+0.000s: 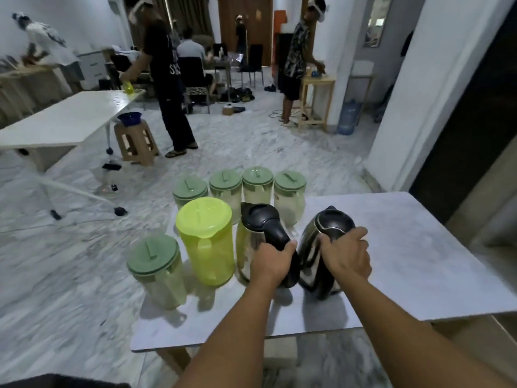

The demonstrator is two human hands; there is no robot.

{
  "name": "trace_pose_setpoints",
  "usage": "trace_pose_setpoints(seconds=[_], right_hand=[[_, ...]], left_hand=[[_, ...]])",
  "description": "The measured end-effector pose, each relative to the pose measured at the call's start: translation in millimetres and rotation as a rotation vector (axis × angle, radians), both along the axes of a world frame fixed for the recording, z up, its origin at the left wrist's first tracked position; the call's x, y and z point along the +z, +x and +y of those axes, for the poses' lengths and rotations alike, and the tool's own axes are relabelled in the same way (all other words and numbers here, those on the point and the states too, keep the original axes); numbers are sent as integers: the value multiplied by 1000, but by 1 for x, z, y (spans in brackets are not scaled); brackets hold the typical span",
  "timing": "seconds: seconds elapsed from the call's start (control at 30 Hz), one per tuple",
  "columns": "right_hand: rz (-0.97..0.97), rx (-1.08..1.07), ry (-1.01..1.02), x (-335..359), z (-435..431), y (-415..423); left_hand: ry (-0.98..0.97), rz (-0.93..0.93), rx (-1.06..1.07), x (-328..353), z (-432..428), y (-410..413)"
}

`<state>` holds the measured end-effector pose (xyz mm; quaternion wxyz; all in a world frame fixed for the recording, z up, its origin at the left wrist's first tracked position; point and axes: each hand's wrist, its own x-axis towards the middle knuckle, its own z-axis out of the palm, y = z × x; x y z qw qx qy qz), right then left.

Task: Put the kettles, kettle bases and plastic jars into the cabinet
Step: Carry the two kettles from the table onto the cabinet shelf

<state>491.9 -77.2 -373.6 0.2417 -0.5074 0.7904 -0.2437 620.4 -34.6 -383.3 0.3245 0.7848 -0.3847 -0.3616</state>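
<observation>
The tabletop (pixel 405 261) carries everything; the left kettle (pixel 251 242) stands upright, the right kettle (pixel 316 247) tilted, with a yellow jar (pixel 205 245) and five green-lidded jars (pixel 226 189) beside and behind; left hand (pixel 272 261) and right hand (pixel 347 253) each have fingers (pixel 355 233) wrapped round a handle; kettles go first, I'd judge; next needs a clean lift toward the cabinet, unseen here.

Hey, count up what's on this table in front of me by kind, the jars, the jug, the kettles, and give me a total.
Green-lidded clear jars: 5
Yellow-green jug: 1
Steel kettles: 2
Total: 8
</observation>
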Motion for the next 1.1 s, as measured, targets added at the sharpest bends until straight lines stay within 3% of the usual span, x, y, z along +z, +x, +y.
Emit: trace_pose_setpoints(seconds=[0.1,0.43,0.57,0.7,1.1], right_hand=[[-236,-141,138,-8,-5,-5],[-465,-69,224,-17,-6,-12],[-549,-157,102,-15,4,-15],[-514,-233,-70,20,15,-21],[-510,-558,-628,156,162,-74]], left_hand=[[52,245,62,-5,-18,-9],[-79,299,280,-6,-16,-17],[-216,342,380,10,-12,-3],[-243,163,366,37,1,15],[-593,210,-52,176,83,-26]])
